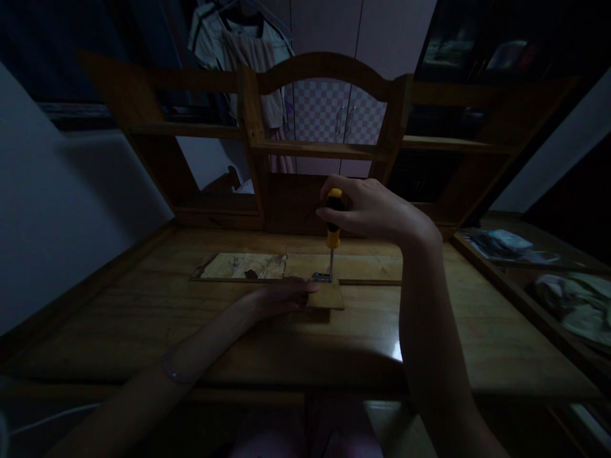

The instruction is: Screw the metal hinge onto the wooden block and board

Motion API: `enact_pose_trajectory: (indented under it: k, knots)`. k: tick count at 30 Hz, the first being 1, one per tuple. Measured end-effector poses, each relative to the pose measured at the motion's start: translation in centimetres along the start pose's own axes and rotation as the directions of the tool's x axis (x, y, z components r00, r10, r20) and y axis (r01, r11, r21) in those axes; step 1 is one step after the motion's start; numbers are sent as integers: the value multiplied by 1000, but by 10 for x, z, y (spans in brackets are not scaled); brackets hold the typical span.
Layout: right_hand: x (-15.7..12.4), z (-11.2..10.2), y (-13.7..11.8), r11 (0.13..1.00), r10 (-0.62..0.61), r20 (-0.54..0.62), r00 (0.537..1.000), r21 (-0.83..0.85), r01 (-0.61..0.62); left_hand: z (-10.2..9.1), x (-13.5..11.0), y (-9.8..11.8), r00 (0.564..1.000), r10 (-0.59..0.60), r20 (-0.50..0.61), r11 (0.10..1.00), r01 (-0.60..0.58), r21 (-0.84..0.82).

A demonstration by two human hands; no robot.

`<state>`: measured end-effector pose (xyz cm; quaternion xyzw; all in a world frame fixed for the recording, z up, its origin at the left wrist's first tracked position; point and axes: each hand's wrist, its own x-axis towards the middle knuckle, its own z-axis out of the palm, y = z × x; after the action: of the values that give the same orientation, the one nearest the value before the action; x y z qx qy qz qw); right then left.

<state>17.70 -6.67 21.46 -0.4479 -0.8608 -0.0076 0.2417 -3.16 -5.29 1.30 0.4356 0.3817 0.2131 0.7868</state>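
Note:
My right hand (365,207) is closed around the yellow and black handle of a screwdriver (333,236), held upright. Its shaft points down, and the tip meets a small metal hinge (321,277). That hinge sits where a long wooden board (358,267) and a small wooden piece (327,296) come together. With its fingers on the small piece's left end, my left hand (284,296) grips it near the hinge. Dark, worn patches mark the long board's left part. The screw under the tip is too small to make out.
Both boards lie on a wooden desk (191,337). A wooden shelf unit (324,151) with several compartments rises along the far edge. At the right, plastic-wrapped items (506,245) and cloth (573,302) lie beyond the desk's raised side. Clothes (248,57) hang behind the shelf.

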Motion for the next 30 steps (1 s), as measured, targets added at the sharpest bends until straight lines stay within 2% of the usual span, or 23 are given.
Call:
enact_pose_trajectory:
  k: [10,16,22,27,30]
  knots:
    - [2,1,-3,998,35,-1,999,-49,-35,-3,4,-3,1000,-6,-12,1000,6,-21]
    - [0,0,-5,999,36,37,999,-7,-36,2,-2,1,1000,-1,-19,999,2,50]
    - [0,3,-2,994,44,-12,999,-96,-44,1,0,0,1000,2,-25,1000,-2,25]
    - [0,1,-6,998,38,20,999,-50,-37,-1,1,-2,999,25,30,999,-26,32]
    - [0,0,-7,998,28,30,999,-56,-26,0,-1,-1,1000,12,-3,999,-12,43]
